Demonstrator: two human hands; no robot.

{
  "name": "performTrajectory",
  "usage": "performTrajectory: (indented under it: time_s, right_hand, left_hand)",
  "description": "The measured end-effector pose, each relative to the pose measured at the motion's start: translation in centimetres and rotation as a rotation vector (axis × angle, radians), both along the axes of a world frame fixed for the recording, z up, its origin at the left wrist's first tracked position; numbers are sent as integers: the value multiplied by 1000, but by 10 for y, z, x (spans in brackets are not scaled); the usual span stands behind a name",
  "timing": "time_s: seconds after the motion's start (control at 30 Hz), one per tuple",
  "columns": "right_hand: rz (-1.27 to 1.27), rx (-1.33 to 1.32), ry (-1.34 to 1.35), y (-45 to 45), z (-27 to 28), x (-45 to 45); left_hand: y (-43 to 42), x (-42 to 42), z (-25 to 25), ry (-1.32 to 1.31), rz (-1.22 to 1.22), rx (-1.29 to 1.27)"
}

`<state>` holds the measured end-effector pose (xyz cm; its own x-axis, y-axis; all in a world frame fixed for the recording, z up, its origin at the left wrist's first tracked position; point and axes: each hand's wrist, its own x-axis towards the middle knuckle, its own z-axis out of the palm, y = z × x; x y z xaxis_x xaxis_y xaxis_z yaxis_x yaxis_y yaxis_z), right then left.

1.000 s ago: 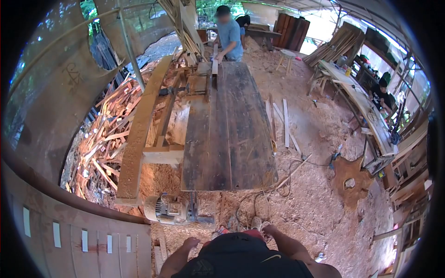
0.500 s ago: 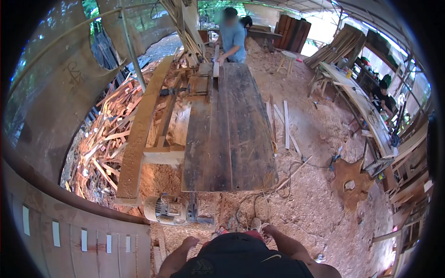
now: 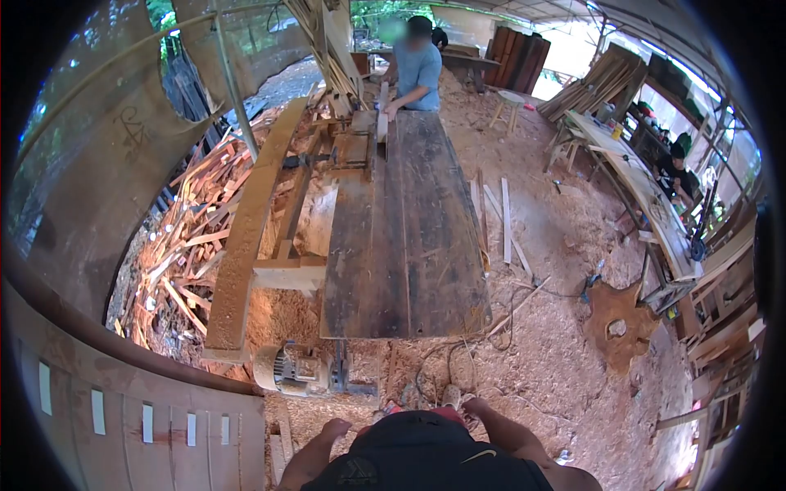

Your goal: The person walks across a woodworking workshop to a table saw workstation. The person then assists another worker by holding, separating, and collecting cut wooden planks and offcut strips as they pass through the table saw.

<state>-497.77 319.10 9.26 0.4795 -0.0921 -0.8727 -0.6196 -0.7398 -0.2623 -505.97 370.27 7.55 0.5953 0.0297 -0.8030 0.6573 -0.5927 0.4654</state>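
Low in the view, my left hand [image 3: 335,428] hangs beside my dark shirt, below the electric motor [image 3: 292,368]. My right hand [image 3: 476,407] is on the other side of my body, near my shoe and the sawdust floor. Both hands are small and partly hidden, so their fingers cannot be made out. The dark wooden table [image 3: 409,237] stretches away in front of me, beyond both hands. At its far end a person in a blue shirt [image 3: 418,69] holds a narrow strip of wood [image 3: 382,114] on the tabletop.
Scrap wood [image 3: 192,245] is heaped on the left beside a long beam [image 3: 254,237]. A star-shaped wood slab [image 3: 620,326] and cables lie on the floor at right. Another person [image 3: 675,173] is behind the long workbench [image 3: 639,180]. A stool [image 3: 509,102] stands farther back.
The person in the blue shirt has shifted slightly right and leans over the far end of the table. The wood strip has moved slightly toward me. My hands look unchanged.
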Motion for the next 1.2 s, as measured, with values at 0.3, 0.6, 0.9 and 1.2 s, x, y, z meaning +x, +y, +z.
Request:
performTrajectory:
  time_s: [0.3,0.6,0.9,1.2]
  right_hand:
    - [395,101,-208,-28,-76,-9]
    - [280,120,-138,-14,-34,-10]
    - [181,140,-102,-18,-54,-9]
    - [-93,89,12,-1,-21,-6]
  left_hand:
    - [5,-2,-11,-2,-65,5]
    - [7,-6,-17,2,-49,-60]
    - [0,-4,0,20,-76,22]
    - [-3,-1,-1,35,-107,80]
